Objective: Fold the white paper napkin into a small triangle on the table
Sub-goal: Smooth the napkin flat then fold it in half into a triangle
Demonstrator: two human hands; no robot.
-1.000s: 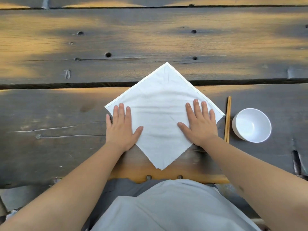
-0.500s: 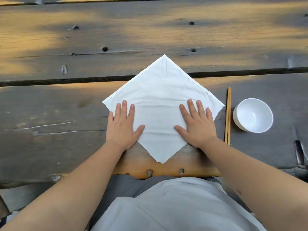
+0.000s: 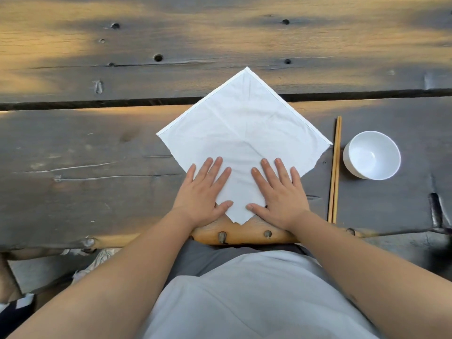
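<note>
Spread unfolded as a diamond on the table (image 3: 73,148): white napkin (image 3: 244,133). Pressed flat on its near corner, fingers splayed, gripping nothing: left hand (image 3: 204,192), right hand (image 3: 278,194). Thumbs seemingly touching its near edges.

Single head cam – looks down & fwd, close over table (image 3: 73,148) edge.

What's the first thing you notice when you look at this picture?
A big white napkin lies like a diamond in the middle of the dark wooden table. The left hand and right hand press flat on its near corner. To the right sit a pair of chopsticks and a small white bowl.
</note>
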